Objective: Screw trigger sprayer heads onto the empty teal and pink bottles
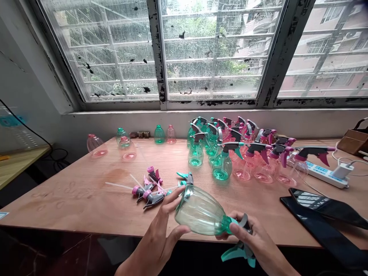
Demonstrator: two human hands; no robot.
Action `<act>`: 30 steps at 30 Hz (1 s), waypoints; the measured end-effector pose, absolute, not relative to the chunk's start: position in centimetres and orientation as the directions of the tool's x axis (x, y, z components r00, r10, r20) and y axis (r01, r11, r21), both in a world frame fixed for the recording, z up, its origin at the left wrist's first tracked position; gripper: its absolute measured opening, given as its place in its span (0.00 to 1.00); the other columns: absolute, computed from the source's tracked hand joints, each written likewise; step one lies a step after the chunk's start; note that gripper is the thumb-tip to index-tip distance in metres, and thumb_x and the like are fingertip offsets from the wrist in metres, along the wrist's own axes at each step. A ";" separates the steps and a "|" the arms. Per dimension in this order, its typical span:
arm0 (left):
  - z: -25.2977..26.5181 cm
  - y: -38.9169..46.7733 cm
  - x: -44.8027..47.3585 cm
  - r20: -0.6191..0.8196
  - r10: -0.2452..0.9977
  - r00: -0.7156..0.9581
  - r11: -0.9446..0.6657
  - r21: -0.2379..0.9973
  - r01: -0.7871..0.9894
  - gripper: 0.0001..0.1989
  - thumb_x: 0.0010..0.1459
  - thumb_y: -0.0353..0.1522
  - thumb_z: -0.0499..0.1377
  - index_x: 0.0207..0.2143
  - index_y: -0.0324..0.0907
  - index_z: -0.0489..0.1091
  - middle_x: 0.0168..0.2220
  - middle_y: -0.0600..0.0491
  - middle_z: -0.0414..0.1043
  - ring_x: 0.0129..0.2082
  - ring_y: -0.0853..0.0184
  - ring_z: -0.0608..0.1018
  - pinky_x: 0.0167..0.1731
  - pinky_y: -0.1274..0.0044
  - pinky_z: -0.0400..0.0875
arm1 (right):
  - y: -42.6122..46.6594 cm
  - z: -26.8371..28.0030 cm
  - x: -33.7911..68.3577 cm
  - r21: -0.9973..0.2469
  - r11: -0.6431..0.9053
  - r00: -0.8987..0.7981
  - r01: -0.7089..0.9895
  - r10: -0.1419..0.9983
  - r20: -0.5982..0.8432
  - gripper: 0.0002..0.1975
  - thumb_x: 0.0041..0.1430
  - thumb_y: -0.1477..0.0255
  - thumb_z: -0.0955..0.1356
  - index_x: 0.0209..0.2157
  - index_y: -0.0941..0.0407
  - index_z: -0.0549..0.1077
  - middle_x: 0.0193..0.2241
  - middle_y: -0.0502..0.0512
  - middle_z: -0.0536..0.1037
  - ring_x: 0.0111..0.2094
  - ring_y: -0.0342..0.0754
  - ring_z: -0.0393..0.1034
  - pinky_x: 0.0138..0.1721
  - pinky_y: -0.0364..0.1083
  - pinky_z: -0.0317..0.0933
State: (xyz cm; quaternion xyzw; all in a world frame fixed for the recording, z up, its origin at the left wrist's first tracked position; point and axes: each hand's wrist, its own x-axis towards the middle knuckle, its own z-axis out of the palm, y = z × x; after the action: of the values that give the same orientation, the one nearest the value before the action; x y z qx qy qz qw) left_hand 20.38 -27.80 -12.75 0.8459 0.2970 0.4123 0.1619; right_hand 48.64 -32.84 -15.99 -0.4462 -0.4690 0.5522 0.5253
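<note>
A clear green spray bottle [201,210] lies tilted on its side between my hands, above the table's front edge. My left hand [162,226] holds it around the base, thumb below and fingers above. At the neck, my right hand [253,234] grips the grey and teal spray head [243,249], whose trigger hangs downward. The collar is partly covered by my fingers. Just past my left hand lie several loose pink and grey spray heads [149,191] with thin tubes. A loose teal and grey spray head [185,178] rests behind the bottle.
Green bottles with spray heads [222,163] and pink ones [264,168] crowd the back right. Bottles without heads, like the pink one [127,149], stand back left. A power strip [322,172] and dark phone-like slabs [324,207] lie right. Windows [212,50] line the wall.
</note>
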 end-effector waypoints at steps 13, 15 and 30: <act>-12.9 -27.0 20.0 0.578 0.708 0.407 -0.706 0.557 0.437 0.19 0.72 0.47 0.60 0.57 0.48 0.67 0.72 0.41 0.63 0.71 0.49 0.70 0.65 0.61 0.70 | -33.3 -16.6 47.7 -0.946 0.220 0.108 0.239 0.962 0.251 0.20 0.55 0.52 0.81 0.41 0.52 0.85 0.29 0.54 0.85 0.29 0.55 0.77 0.32 0.47 0.73; -13.3 -26.8 20.2 0.587 0.708 0.393 -0.705 0.553 0.444 0.15 0.75 0.43 0.57 0.59 0.50 0.68 0.72 0.44 0.62 0.71 0.51 0.69 0.66 0.63 0.69 | -33.6 -16.4 47.5 -0.932 0.234 0.145 0.278 0.949 0.281 0.21 0.57 0.49 0.79 0.40 0.51 0.86 0.28 0.55 0.84 0.29 0.55 0.77 0.33 0.48 0.74; -14.4 -26.2 19.2 0.174 0.827 0.534 -0.211 0.977 0.008 0.57 0.53 0.66 0.63 0.77 0.51 0.52 0.72 0.39 0.64 0.72 0.37 0.66 0.69 0.55 0.65 | -33.3 -15.6 49.5 -0.202 0.791 -0.366 0.578 0.472 0.802 0.33 0.61 0.75 0.81 0.65 0.48 0.74 0.42 0.54 0.91 0.46 0.63 0.87 0.62 0.60 0.73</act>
State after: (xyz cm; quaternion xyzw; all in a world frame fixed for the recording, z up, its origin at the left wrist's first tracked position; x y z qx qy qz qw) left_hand 19.16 -26.20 -14.42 0.6828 0.3059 0.3731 0.5486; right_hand 49.52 -33.32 -15.62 -0.3183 -0.8245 -0.0568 0.4645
